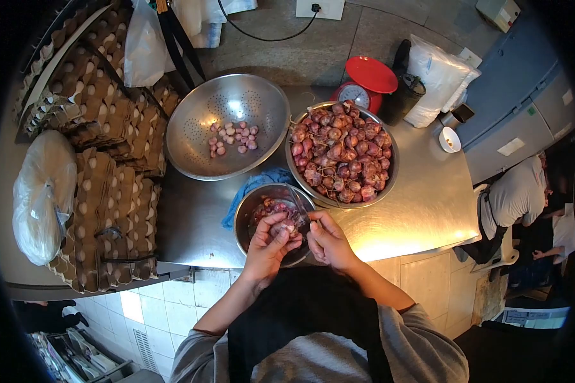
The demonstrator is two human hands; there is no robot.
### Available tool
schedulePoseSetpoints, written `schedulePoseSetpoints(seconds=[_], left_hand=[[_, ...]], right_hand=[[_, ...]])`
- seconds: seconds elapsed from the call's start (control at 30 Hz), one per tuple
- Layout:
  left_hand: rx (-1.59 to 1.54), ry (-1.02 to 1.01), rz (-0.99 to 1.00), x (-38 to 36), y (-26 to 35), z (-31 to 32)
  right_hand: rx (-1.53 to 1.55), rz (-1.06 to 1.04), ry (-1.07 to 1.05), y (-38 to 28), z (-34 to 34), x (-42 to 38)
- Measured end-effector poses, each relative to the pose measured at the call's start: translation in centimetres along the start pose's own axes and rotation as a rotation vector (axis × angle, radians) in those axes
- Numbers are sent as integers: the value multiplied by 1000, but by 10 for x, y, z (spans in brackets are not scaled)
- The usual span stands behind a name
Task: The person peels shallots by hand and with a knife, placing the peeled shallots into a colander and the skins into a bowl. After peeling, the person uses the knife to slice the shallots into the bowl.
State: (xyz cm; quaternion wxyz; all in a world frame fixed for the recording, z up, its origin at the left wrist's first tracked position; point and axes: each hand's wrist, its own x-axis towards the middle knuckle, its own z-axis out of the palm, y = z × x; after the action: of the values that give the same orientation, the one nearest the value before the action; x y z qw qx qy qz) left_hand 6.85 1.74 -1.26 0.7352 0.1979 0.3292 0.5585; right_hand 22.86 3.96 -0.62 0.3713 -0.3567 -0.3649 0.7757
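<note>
My left hand is closed around a small red onion, partly covered by my fingers. In my right hand is a knife, its blade pointing up and away beside the onion. Both hands are over the near part of a small metal bowl with reddish onion skins inside. Beyond it to the left stands a perforated metal colander holding several peeled onions. A large metal bowl at the right is heaped with unpeeled red onions.
A blue cloth lies beside the small bowl on the steel table. Stacked egg trays and a tied plastic bag fill the left. Behind are a red scale and, rightward, a white cup. Another person is at right.
</note>
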Motion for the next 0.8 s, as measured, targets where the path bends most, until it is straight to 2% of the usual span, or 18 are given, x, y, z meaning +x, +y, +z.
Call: schedulePoseSetpoints(seconds=[0.3,0.43,0.53,0.6,0.67,0.73,0.8], left_hand=[[-191,45,-119,8,5,-2],[-153,56,-48,11,2,-1],[-171,72,-45,14,3,-5],[-159,90,-29,14,5,-5],[-130,99,0,12,9,2],[-109,96,23,10,12,5],[-95,81,38,9,13,6]], right_hand=[[121,78,-65,2,4,-12],[145,137,-16,0,7,-15],[-30,1,57,10,1,-10],[-407,-155,58,11,-2,-17],[-616,-249,19,8,1,-21],[-659,-279,-57,3,5,-23],[-672,-315,-40,12,2,-19]])
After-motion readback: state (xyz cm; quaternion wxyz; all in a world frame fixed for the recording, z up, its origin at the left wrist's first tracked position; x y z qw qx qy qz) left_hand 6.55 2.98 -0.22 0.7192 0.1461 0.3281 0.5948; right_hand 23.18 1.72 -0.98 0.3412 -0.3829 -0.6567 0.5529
